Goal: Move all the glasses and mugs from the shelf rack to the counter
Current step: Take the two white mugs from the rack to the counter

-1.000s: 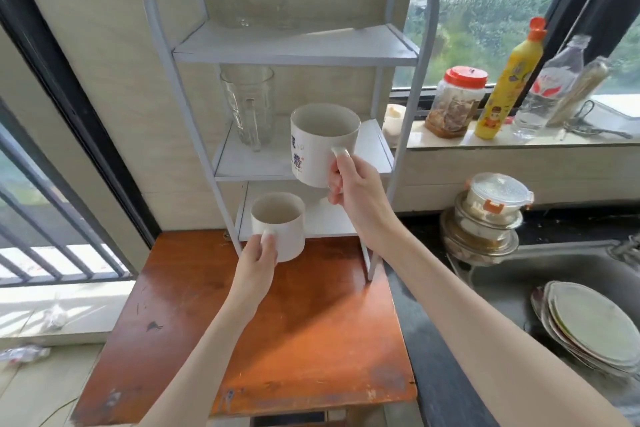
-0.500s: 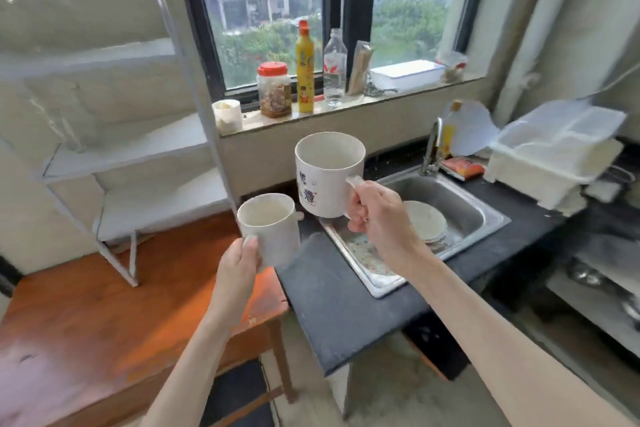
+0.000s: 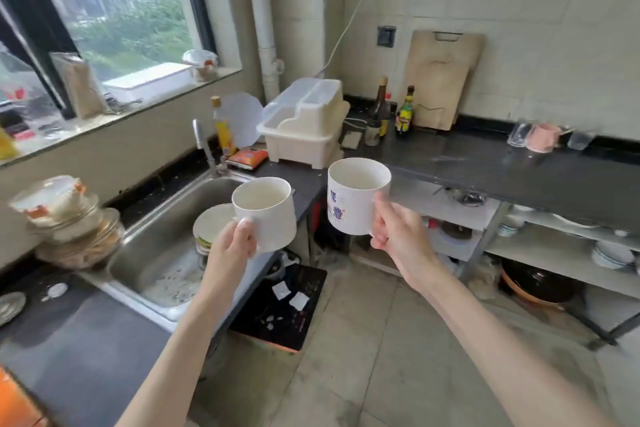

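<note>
Left hand fingers curled round handle of plain white round mug — mug held upright in air, over edge of steel sink. Right hand fingers wrapped round handle of taller white mug with blue writing — held upright, near dark stone counter.

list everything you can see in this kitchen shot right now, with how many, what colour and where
plain mug: 1, white, held over sink edge
printed mug: 1, white with blue print, held beside it
sink: 1, steel, left
plates: a stack, pale, in sink
faucet: 1, metal, behind sink
dish rack: 1, cream, on counter
counter: 1, black, right
cutting boards: 2, wooden, against wall
bottles: several, dark, below boards
drinkware: about three, clear and pink, far counter
left hand: grips plain mug
right hand: grips printed mug
</note>
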Available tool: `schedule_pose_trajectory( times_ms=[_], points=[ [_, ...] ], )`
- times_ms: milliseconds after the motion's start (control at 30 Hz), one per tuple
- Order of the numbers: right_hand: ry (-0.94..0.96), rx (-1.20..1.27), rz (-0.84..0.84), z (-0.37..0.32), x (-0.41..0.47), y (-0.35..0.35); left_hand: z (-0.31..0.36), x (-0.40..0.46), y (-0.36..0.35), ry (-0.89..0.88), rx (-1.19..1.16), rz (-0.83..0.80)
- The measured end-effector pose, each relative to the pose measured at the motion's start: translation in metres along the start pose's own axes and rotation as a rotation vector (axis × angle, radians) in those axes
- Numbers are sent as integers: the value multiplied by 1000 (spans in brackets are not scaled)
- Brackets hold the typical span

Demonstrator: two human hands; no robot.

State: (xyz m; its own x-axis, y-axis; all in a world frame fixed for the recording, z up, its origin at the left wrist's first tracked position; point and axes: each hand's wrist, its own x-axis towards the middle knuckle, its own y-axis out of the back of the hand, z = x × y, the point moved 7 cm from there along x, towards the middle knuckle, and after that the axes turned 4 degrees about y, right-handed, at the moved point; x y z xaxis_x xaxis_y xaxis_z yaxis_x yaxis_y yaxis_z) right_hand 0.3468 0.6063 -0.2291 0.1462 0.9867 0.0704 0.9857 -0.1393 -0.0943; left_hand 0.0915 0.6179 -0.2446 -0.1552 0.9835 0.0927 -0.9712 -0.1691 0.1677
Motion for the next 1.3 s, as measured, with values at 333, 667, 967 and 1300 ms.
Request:
schedule_pose_trajectory(
  times_ms=[333, 667, 967, 1300],
  points=[
    [-32, 2, 356, 1, 107, 214, 15, 111, -270, 1, -26, -414],
    [-84, 63, 633, 5, 165, 394, 35, 162, -508, 17, 81, -764],
    [-120, 66, 715, 18, 236, 556, 42, 180, -698, 12, 153, -864],
    [-269, -11, 707, 32, 323, 727, 41, 198, -883, 158, 161, -873]
  ],
)
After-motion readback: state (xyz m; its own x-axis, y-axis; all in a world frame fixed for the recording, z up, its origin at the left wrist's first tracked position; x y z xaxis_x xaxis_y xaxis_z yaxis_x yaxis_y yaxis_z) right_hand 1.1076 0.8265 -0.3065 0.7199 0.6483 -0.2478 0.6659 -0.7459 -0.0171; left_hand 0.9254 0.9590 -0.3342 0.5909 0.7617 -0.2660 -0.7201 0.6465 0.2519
